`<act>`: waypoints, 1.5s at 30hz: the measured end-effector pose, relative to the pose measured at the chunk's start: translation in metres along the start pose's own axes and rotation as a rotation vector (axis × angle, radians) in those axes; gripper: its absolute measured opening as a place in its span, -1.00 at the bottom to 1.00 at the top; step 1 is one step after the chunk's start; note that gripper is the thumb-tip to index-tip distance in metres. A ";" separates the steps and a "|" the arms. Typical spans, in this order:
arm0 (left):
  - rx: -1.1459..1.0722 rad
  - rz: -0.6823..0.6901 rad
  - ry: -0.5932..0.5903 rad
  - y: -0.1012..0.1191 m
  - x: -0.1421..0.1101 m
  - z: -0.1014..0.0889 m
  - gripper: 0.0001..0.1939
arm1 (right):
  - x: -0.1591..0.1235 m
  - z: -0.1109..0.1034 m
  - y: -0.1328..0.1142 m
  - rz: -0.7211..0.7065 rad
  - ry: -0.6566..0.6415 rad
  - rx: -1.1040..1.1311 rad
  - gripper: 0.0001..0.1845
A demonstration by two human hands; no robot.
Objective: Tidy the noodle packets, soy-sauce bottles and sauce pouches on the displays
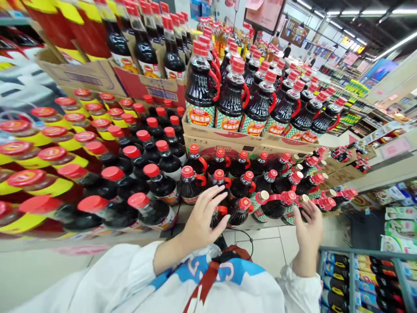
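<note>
My left hand (203, 217) is open, its fingers and thumb spread over a dark soy sauce bottle with a red cap (218, 174) and handle. Its fingers partly hide that bottle, and I cannot tell whether they touch it. Farther right, the thumb and fingers of my right hand (308, 230) are apart, just in front of a gold-capped bottle (304, 199). Contact there is unclear too. Between the hands stand a red-capped bottle (241, 213) and another gold-capped bottle (262, 198) with a checked green label.
Large handled soy sauce bottles (230, 102) stand in a cardboard tray (224, 134) behind the lower rows. Red-capped bottles (159, 182) crowd the left. A shelf rack of packets (337, 278) stands at lower right, beside the tiled floor (265, 245).
</note>
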State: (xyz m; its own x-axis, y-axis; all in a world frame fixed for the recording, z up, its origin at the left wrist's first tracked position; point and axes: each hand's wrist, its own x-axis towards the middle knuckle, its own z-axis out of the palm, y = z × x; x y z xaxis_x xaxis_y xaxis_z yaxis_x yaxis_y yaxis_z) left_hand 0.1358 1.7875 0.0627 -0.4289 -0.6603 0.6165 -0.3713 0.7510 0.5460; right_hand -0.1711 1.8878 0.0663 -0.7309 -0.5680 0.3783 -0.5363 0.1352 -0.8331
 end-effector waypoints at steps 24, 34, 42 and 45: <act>0.324 -0.258 -0.957 0.072 0.127 0.130 -0.61 | 0.028 0.045 0.069 -0.188 -0.192 0.080 -0.68; 0.159 -0.146 -0.972 0.043 0.139 0.128 -0.73 | 0.035 0.038 0.073 -0.286 -0.303 0.088 -0.70; 0.343 -0.138 -0.986 0.053 0.135 0.130 -0.61 | 0.025 0.000 0.068 -0.247 -0.192 0.134 -0.50; 0.339 -0.082 -0.891 0.056 0.133 0.124 -0.57 | 0.032 -0.027 0.093 -0.195 0.430 0.114 -0.64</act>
State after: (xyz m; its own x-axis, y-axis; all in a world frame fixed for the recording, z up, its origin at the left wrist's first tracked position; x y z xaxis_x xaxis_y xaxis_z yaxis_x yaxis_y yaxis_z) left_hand -0.0444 1.7425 0.1049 -0.8082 -0.5692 -0.1510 -0.5867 0.7565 0.2889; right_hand -0.2558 1.9035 0.0120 -0.7424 -0.1833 0.6444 -0.6487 -0.0439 -0.7598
